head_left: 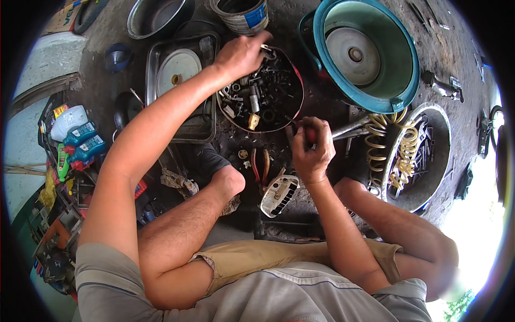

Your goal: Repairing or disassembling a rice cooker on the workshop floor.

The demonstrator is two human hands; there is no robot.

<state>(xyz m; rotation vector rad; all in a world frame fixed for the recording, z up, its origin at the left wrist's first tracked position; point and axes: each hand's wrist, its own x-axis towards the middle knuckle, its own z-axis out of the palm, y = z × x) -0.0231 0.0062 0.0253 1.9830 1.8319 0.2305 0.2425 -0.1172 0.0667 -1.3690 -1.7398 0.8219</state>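
Though grimy, round parts bowl

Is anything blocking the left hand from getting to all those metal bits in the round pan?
No, nothing I can see. The left hand is at the far edge of the round pan, and the loose metal parts lie uncovered beside it.

The parts look like dull metal; the tray, shiny metal; the hose, glossy plastic; 2 teal bottles, smooth plastic; shorts, matt cloth; floor, rough.
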